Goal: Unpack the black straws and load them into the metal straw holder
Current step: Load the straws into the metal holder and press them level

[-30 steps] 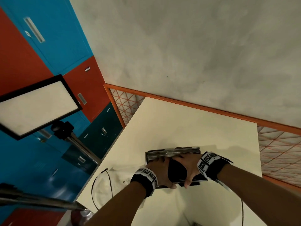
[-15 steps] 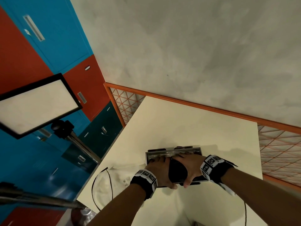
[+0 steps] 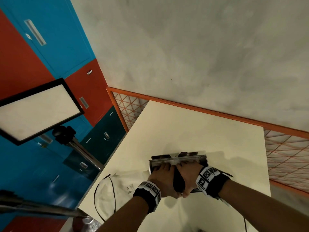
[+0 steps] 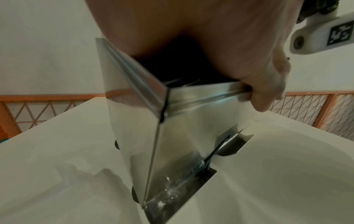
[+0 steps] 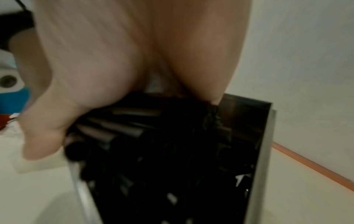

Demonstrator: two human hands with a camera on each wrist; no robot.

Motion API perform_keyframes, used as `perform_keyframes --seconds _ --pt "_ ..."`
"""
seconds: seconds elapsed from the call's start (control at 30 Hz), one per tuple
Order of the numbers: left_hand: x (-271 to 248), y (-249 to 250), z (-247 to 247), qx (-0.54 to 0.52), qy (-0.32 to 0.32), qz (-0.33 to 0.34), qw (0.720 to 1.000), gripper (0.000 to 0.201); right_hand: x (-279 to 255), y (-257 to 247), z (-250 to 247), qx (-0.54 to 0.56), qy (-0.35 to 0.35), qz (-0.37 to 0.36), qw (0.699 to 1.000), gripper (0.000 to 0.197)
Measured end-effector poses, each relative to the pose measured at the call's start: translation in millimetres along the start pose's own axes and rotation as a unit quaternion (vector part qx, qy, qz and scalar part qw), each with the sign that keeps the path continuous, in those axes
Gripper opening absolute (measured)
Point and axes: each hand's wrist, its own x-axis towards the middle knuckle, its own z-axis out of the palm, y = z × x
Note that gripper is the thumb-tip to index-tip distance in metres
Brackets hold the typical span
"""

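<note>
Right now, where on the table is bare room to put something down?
Bare table lies beyond the metal straw holder, toward the orange rail, and right of it. Crowded: both hands on the black straws; plastic wrapping and cable at left.

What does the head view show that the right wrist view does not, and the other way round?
Only the head view shows both hands, the left hand and the right hand, together over the metal straw holder, a crumpled clear plastic bag beside it, and a light panel.

Only the right wrist view shows separate black straws packed inside the holder.

Both show the holder, the straws and the white table.
</note>
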Motion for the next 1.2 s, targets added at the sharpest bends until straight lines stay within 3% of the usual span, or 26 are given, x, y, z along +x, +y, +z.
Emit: perform_keyframes --seconds 0.27,0.5,0.63,0.8,1.1,1.2 --pt "-1.5 -1.5 8.2 -0.007 0.035 0.010 0.999 0.087 -10.4 -3.7 19.8 -0.014 0.082 0.014 0.996 0.107" --pt "0.0 0.9 -1.7 -0.031 0.001 -0.010 0.999 0.090 -7.4 -0.2 9.7 0.020 0.049 0.013 0.999 0.114" --pt "-1.5 1.2 -6.1 -0.041 -0.006 -0.013 0.999 0.087 -3.9 3.8 5.1 0.105 0.012 0.011 0.994 0.117" --pt "-4.7 1.7 -6.8 -0.042 -0.009 -0.004 0.999 0.091 -5.5 12.8 -13.6 0.217 -0.052 -0.003 0.975 0.084" --pt "-3.3 -0.8 0.8 -0.024 0.028 0.015 0.999 0.098 -1.6 15.3 -16.8 0.212 -0.041 -0.014 0.976 0.083" --pt "-0.3 -1.2 3.7 -0.029 0.009 0.002 1.000 0.106 -5.3 14.7 -15.3 0.214 -0.026 -0.020 0.976 0.082"
